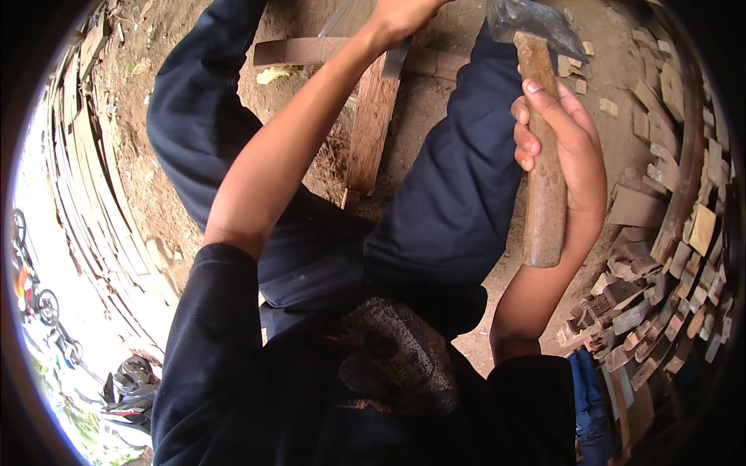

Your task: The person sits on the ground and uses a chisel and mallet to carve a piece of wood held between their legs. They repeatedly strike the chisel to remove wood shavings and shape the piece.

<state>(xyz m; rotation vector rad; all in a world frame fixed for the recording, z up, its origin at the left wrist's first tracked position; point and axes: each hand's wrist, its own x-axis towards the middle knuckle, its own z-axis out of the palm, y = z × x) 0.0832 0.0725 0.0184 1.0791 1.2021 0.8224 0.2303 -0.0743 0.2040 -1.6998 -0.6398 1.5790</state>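
Note:
My right hand [563, 132] is wrapped around the wooden handle of a hammer [542, 206]. The hammer stands nearly upright over my right leg, its heavy dark metal head at the top. My left hand [404, 17] reaches to the top edge, where its fingers are largely cut off; it looks closed. Just below it, a flat dark metal blade [395, 62] rests over a reddish wooden beam [367, 132] between my legs. Whether the hand holds that blade is hidden. A crosswise wooden piece [291, 52] lies under the beam's far end.
Stacked wood offcuts [660, 311] fill the right side, with loose blocks [608, 107] on the dirt ground. Long thin boards [97, 171] lie along the left. Motorcycles [47, 307] stand beyond them. Blue cloth [590, 404] shows at the lower right.

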